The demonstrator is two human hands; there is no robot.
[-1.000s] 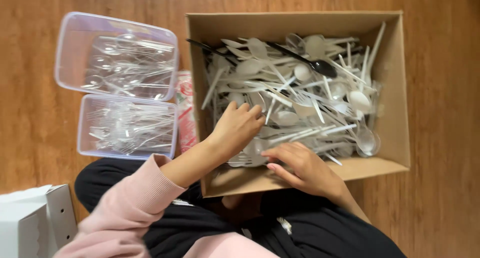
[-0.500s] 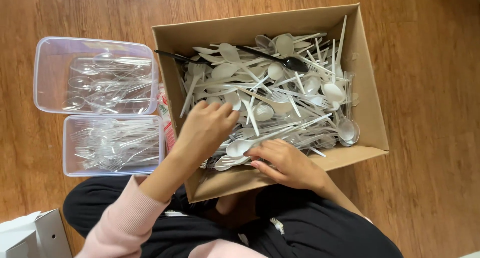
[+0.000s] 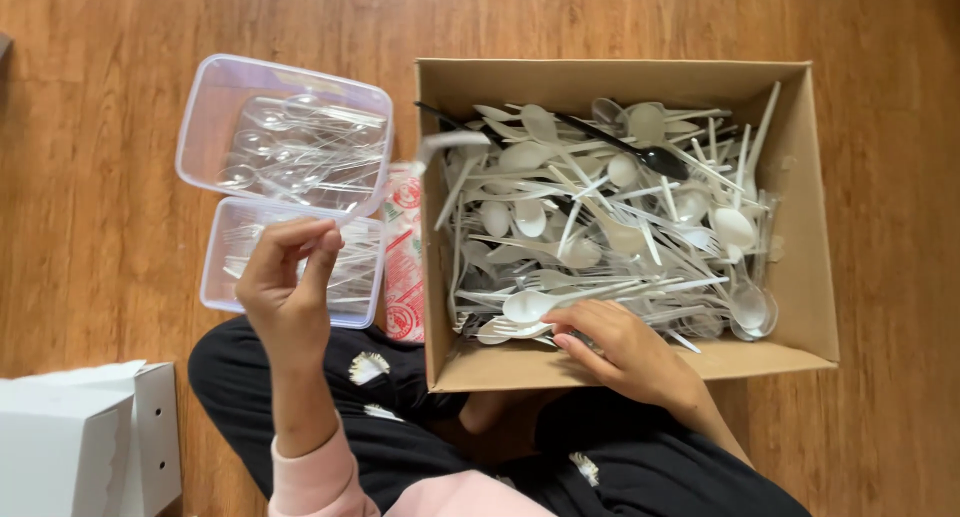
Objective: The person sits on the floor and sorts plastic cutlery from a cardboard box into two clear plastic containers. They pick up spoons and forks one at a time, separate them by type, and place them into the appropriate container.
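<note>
The left hand (image 3: 290,287) has come up out of the open brown cardboard box (image 3: 800,207) since a moment ago, when it was buried among the cutlery, and now hangs over the nearer of two clear plastic tubs at the person's left. That looks to me like a piece carried across from the mixed heap to the sorted side, one more pass in a sorting job with a great deal of the heap still in the box.

The box sits on the wooden floor (image 3: 100,177) in front of the person's crossed legs, filled with a tangle of white plastic spoons and forks (image 3: 600,217) and one black plastic utensil (image 3: 640,155) near the far wall. Left of it lie the far tub of clear plastic spoons (image 3: 290,137) and the near tub of clear plastic forks (image 3: 350,277), touching each other, with a red-and-white printed packet (image 3: 404,267) wedged between the tubs and the box. A white carton (image 3: 80,437) stands at the lower left.

The left hand's fingers are pinched together at the tips; whether something clear is between them I cannot tell. The right hand (image 3: 625,349) rests at the box's near edge, fingers curled down onto the white cutlery, its grip hidden.
</note>
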